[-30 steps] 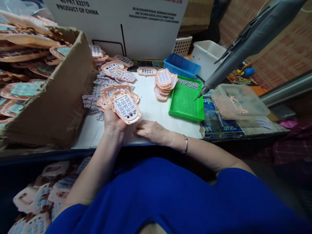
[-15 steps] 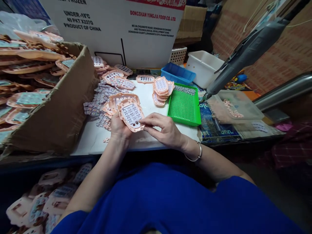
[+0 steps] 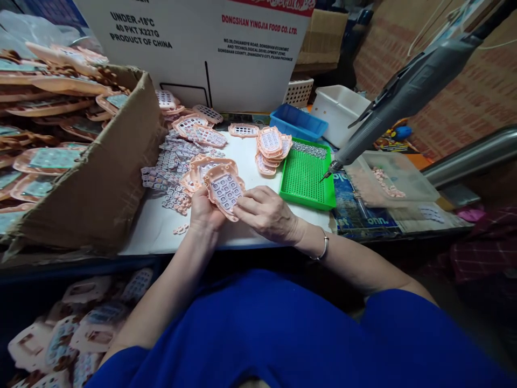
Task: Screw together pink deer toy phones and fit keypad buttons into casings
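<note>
My left hand (image 3: pixel 205 213) is wrapped round the left edge of a pink plastic casing (image 3: pixel 213 179), holding it tilted above the table. Rows of pale printed keys (image 3: pixel 226 193) sit inside the casing. At its lower right edge, the bent fingers of my right hand (image 3: pixel 269 214) press against the casing and the last keys; any small piece under the fingertips is hidden. Behind the held casing another pink casing (image 3: pixel 197 166) shows. Loose strips of small keys (image 3: pixel 172 159) lie heaped to the left, with a small strip (image 3: pixel 181 229) near the table's front.
Stacked casings (image 3: pixel 270 141) stand beside a green tray (image 3: pixel 286 196) containing screws (image 3: pixel 309 149). An electric screwdriver (image 3: pixel 371 124) hangs over the tray. A cardboard box (image 3: pixel 117 156) full of casings flanks the left. Blue (image 3: pixel 297 129) and clear (image 3: pixel 420 186) bins stand behind and right.
My right fingers have moved over the casing's lower corner, where dark holes showed before; keys or fingers now cover them. The screwdriver tip has swung left over the green tray.
</note>
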`<state>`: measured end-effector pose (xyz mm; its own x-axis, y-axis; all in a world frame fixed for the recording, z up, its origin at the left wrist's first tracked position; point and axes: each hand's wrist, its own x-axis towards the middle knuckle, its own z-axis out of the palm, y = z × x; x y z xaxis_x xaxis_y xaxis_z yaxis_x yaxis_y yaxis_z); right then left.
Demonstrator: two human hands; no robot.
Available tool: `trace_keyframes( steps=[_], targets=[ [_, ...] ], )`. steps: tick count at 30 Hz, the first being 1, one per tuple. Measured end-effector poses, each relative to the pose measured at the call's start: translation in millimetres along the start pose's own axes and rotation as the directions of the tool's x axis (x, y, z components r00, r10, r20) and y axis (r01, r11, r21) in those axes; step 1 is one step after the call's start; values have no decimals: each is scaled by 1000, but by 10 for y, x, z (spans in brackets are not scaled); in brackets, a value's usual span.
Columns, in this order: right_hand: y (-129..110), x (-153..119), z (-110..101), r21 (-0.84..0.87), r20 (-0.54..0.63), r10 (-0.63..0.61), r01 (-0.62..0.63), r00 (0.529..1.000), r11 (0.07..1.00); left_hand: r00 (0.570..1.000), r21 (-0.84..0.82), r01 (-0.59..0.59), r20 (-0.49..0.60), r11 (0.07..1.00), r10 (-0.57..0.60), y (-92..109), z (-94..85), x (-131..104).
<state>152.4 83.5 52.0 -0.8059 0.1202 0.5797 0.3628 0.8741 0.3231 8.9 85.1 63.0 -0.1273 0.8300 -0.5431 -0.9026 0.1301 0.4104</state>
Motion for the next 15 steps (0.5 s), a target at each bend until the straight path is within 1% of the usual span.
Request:
trace_keyframes(
  steps=[5, 7, 9, 10, 11, 12, 13, 15],
  targets=[
    [96, -86, 44, 37, 71, -159, 156, 985, 987, 998, 70, 45, -49, 997, -42, 40, -28, -5],
    [118, -118, 110, 40, 75, -169, 166, 983, 985, 998, 78, 29, -59, 997, -25, 20, -34, 16],
    [128, -138, 197, 52, 63, -141, 138, 988, 989, 997, 84, -19, -70, 996, 25, -4, -42, 60],
    [129, -142, 244, 63, 61, -122, 118, 991, 991, 995, 86, -63, -78, 994, 69, -10, -46, 88],
    [129, -143, 289, 75, 69, -100, 95, 993, 993, 986, 88, -129, -92, 988, 137, -7, -49, 116],
    [128, -140, 333, 87, 88, -80, 72, 993, 994, 968, 92, -213, -113, 973, 223, 6, -49, 144],
    [127, -137, 373, 102, 116, -61, 49, 991, 994, 938, 101, -307, -140, 946, 319, 30, -46, 167],
    [131, -132, 440, 138, 184, -24, -2, 983, 990, 852, 139, -471, -184, 871, 491, 102, -32, 197]
  ],
)
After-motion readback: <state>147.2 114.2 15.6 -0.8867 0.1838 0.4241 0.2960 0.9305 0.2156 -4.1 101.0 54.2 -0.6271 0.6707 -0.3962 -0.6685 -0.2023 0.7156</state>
